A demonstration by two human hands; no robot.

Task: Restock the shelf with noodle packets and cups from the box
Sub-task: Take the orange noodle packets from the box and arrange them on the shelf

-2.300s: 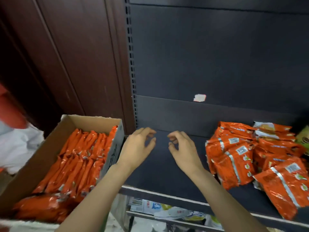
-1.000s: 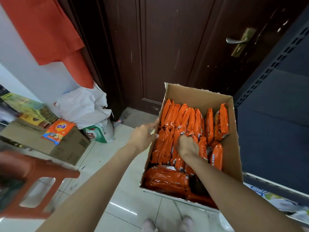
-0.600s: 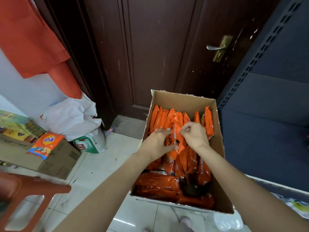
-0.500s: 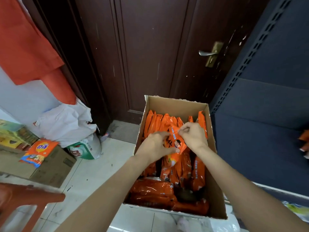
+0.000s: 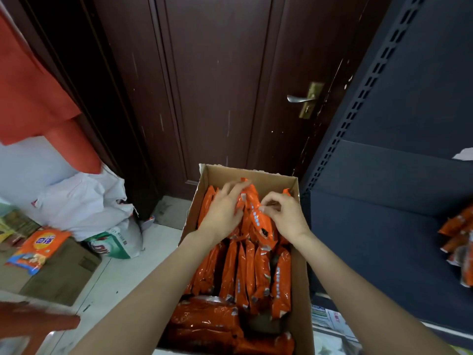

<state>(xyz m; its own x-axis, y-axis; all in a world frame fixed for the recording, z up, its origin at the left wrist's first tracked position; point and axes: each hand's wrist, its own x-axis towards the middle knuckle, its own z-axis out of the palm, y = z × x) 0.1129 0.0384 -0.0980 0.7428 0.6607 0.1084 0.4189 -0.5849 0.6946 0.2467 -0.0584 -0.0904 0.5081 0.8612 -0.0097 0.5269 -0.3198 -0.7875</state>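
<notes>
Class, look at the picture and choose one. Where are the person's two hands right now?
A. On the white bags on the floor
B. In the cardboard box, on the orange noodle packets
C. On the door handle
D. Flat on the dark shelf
B: the left hand and right hand both hold orange noodle packets inside the cardboard box.

A dark brown wooden door (image 5: 217,93) is standing shut at the back, its silver lever handle (image 5: 299,99) sticking out from a brass plate (image 5: 311,99); an orange-red cloth (image 5: 38,93) is hanging down at the upper left; white plastic bags (image 5: 82,203) are slumping against the wall, with a green-and-white sack (image 5: 115,243) leaning just beside them; an orange packet (image 5: 41,248) is lying on a closed cardboard carton (image 5: 64,275); pale floor tiles (image 5: 122,280) are showing beneath; a blurred reddish shape (image 5: 33,321) is intruding at the lower left.
</notes>
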